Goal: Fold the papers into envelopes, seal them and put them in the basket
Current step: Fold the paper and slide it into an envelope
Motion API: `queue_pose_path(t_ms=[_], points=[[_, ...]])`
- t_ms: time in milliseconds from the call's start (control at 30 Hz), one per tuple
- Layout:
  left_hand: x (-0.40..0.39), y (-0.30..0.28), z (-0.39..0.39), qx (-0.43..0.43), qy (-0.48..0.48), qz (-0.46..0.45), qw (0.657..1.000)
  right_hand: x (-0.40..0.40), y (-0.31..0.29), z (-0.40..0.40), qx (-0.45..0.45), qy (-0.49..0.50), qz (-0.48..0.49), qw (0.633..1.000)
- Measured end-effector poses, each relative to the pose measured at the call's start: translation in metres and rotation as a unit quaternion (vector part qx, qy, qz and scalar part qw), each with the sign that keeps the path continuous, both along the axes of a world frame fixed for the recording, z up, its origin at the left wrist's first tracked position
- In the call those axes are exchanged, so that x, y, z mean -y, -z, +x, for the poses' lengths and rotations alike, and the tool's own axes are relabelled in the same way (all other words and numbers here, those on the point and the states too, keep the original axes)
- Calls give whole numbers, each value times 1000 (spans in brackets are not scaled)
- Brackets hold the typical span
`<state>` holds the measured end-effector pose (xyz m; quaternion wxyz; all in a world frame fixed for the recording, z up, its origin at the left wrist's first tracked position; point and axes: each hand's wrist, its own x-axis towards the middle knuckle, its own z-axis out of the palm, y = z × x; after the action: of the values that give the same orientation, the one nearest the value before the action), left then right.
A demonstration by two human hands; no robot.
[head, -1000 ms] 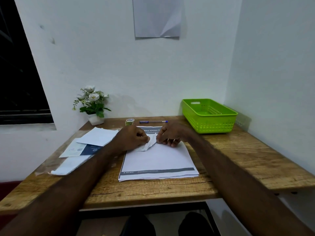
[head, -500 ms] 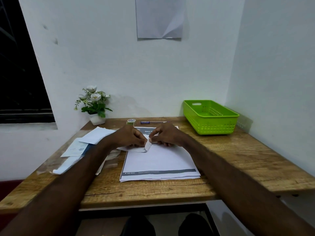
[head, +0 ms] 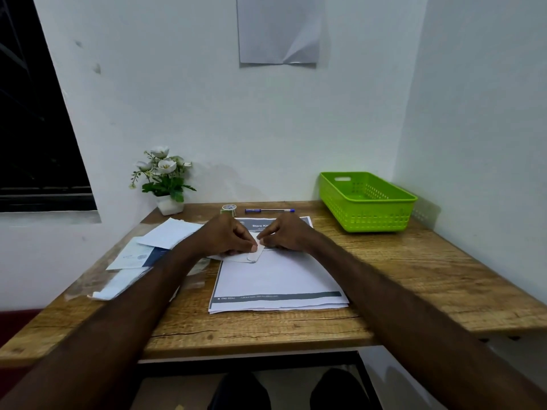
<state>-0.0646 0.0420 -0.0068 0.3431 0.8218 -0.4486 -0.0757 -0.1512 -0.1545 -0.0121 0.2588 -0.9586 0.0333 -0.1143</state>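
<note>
Left hand [head: 229, 236] and right hand [head: 285, 233] meet mid-tabletop, fingers curled, both pinching a small white folded paper [head: 251, 255] on top of the paper stack [head: 278, 279], likely pressing a crease or seal flat against it. Green basket [head: 367, 199] waits at the far right corner, no envelope visible inside. Tape roll [head: 228, 209] and pen [head: 269, 210] sit along the far edge, within reach for sealing.

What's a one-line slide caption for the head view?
Both hands, left and right, pinch a small folded paper over the paper stack; green basket sits nearby.
</note>
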Motion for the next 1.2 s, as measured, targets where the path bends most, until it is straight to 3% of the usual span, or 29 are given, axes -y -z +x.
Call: queue_pose_path(t_ms=[400,667,800,867,1033,1200], points=[[-3,-2,1,-9,16,17,1000,-5,8,9,36,140,-29,989],[-1,3,6,-36,8,-6,999,10,2,6,-31,12,61,998],[1,8,10,-46,-7,-17,999,11,-2,6,-53,4,34,998],[4,9,11,-21,-25,-18,999,11,-3,6,-59,12,35,998],[23,0,7,159,-68,25,985,11,-2,8,-63,12,51,997],[38,-16,20,123,-40,142,981,12,-2,8,-56,16,46,997]])
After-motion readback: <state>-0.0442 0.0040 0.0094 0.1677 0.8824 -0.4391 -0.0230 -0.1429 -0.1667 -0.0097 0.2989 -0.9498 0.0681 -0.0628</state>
